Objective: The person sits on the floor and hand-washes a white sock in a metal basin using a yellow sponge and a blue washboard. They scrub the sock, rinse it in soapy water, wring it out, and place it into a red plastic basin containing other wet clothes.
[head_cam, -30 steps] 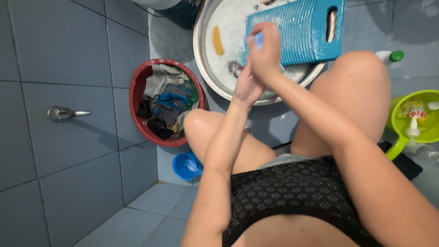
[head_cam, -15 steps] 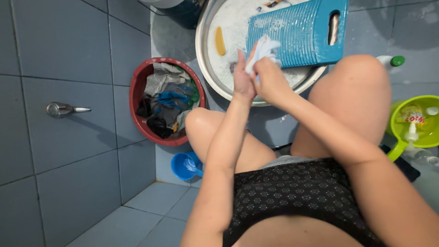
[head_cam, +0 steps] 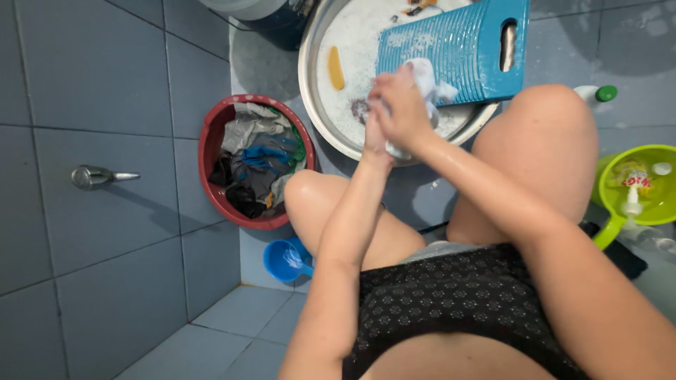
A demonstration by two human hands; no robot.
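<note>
My left hand (head_cam: 374,132) and my right hand (head_cam: 399,105) are pressed together around a small white wet cloth (head_cam: 426,76), which sticks out above my right fingers. Both hands hover over the near rim of a round metal basin (head_cam: 310,84) full of soapy water. A blue ribbed washboard (head_cam: 458,42) leans in the basin just beyond the cloth. A yellow bar of soap (head_cam: 336,68) floats at the basin's left side.
A red tub (head_cam: 211,151) of mixed clothes stands left of my knee by the tiled wall. A blue scoop (head_cam: 285,259) lies under my left leg. A green bucket (head_cam: 655,211) with bottles is at right; a tap (head_cam: 95,176) juts from the wall.
My hands slid over each other with the cloth, dropping back a little, then pushing forward toward the washboard. The white cloth now shows more above my right hand.
</note>
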